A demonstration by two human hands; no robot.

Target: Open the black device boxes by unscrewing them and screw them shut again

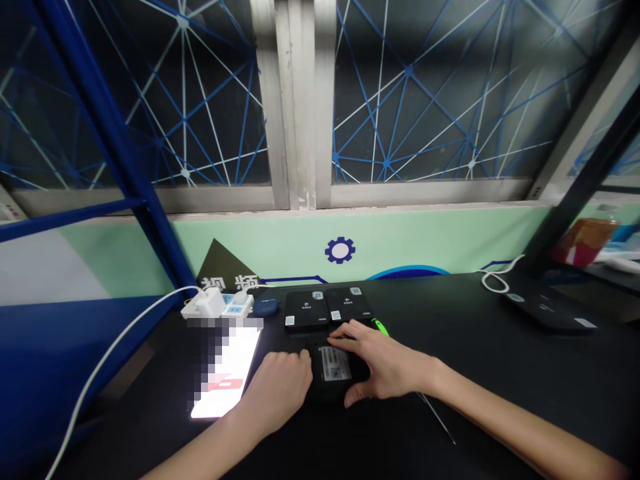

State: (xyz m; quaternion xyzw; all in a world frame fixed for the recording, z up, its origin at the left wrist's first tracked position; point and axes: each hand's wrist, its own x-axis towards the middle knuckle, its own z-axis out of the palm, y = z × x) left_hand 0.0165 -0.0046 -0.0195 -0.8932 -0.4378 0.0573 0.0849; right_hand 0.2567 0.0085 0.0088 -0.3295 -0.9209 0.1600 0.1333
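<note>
A small black box with a white label lies on the black table in front of me. My right hand covers its right side, fingers curled round its far edge and thumb at its near edge. My left hand is curled against the box's left side, fingers folded. Two more black boxes sit side by side just behind it. A green-handled tool pokes out behind my right hand, and its thin metal shaft shows near my right wrist.
A lit phone lies left of my left hand. Behind it are a white power strip with a charger and cable, and a small dark blue case. At far right lie a flat black device and a white cable.
</note>
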